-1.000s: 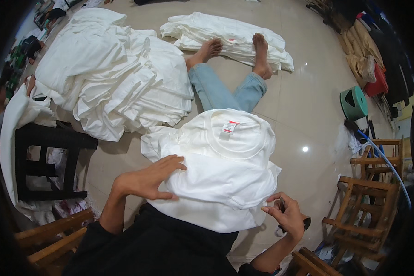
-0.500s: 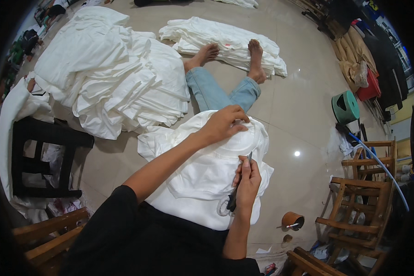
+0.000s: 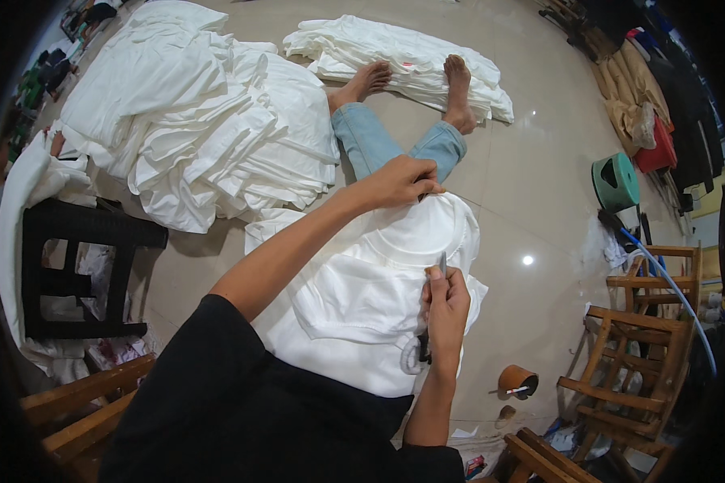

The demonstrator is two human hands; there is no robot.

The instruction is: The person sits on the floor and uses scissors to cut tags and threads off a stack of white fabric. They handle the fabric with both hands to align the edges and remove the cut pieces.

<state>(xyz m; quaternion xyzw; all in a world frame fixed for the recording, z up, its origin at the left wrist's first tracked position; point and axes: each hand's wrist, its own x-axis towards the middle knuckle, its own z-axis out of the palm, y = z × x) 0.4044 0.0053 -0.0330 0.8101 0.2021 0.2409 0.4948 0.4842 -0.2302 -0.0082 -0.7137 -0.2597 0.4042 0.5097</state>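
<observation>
A white garment [image 3: 362,294] with a round neckline lies spread over my lap. Along the far edge of that neckline, my left hand [image 3: 403,180] is closed, with thumb and fingertips pinching the cloth. My right hand [image 3: 446,310] is wrapped around scissors [image 3: 442,262] just right of the neckline's near side. Their pointed metal tip sticks up past my thumb, and a pale, wrapped-looking handle loop shows below my fingers. The rest of the scissors is hidden in my palm.
A big heap of white garments [image 3: 217,129] rises at the left, beside a black stool [image 3: 89,221]. Beyond my bare feet lies another white stack [image 3: 411,56]. On the right are a green round container [image 3: 615,182], wooden frames [image 3: 628,362] and a brown pot [image 3: 517,381].
My left hand has shifted along the neckline to its far edge, baring more of the collar. My right hand has turned slightly, with the scissors' tip more upright. The whole view has shifted slightly.
</observation>
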